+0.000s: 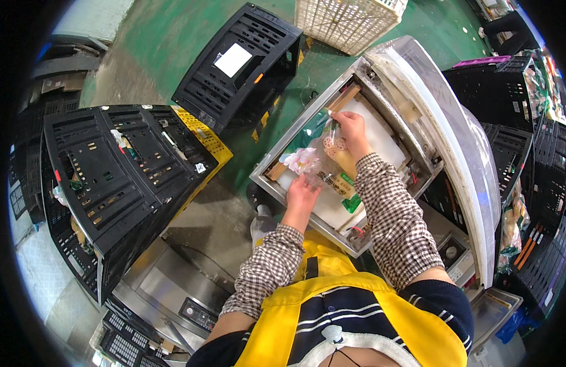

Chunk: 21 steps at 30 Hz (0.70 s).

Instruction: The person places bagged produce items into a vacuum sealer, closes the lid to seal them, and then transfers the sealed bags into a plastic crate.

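Observation:
A printed plastic bag of lotus root [339, 158] lies in the open chamber of a vacuum sealer [362, 248]. Pale root sections show through its clear part, beside a pink flower print and green patches. My right hand [354, 131] pinches the bag's far end, close to the chamber's far side. At the bag's near left edge, my left hand [302, 194] has its fingers bent against the film and grips it there. White filler plates line the chamber under the bag, and the clear domed lid [445, 122] stands raised on the right.
Black plastic crates [112, 165] stand on the left, one with a yellow rim. Another black crate [234, 70] and a cream basket [350, 24] are on the green floor ahead. Stacked black crates [491, 92] with bagged goods fill the right. A second steel machine [173, 287] is at lower left.

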Each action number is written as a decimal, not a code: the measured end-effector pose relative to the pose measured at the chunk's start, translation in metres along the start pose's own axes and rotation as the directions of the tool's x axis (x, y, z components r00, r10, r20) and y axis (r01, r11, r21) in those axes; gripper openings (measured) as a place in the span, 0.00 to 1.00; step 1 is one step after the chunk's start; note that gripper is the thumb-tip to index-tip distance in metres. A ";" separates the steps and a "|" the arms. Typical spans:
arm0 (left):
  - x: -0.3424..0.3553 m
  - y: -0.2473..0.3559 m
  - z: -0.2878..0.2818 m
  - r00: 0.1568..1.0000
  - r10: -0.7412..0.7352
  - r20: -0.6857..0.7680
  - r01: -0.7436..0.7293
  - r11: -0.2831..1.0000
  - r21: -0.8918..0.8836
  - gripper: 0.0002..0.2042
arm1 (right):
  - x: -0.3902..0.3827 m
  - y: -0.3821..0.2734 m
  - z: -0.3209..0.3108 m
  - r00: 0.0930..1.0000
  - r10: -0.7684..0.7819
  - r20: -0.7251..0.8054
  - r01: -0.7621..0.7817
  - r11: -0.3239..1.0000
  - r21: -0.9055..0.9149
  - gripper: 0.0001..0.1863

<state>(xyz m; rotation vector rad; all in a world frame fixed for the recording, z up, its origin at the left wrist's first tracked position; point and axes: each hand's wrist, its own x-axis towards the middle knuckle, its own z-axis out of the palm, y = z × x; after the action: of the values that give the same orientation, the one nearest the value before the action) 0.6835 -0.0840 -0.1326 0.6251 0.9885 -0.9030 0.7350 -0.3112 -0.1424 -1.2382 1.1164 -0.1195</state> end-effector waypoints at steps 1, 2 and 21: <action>0.001 0.000 0.000 1.000 -0.007 -0.011 0.007 1.000 -0.024 0.10 | -0.002 -0.002 0.004 0.999 -0.038 -0.006 0.038 0.999 -0.008 0.09; 0.001 0.000 0.001 1.000 -0.015 -0.021 0.014 0.999 -0.047 0.12 | -0.004 -0.004 0.006 0.997 -0.051 -0.058 0.049 0.998 -0.034 0.09; -0.045 0.037 0.056 0.419 0.580 0.698 -0.282 -0.648 0.707 0.32 | -0.007 -0.016 0.002 0.997 -0.073 -0.010 0.067 0.949 -0.308 0.15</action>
<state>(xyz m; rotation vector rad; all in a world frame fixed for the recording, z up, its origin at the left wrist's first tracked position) 0.7287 -0.0941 -0.0663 2.5450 -0.5304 -0.2153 0.7404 -0.3120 -0.1255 -1.5589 1.1383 -0.0112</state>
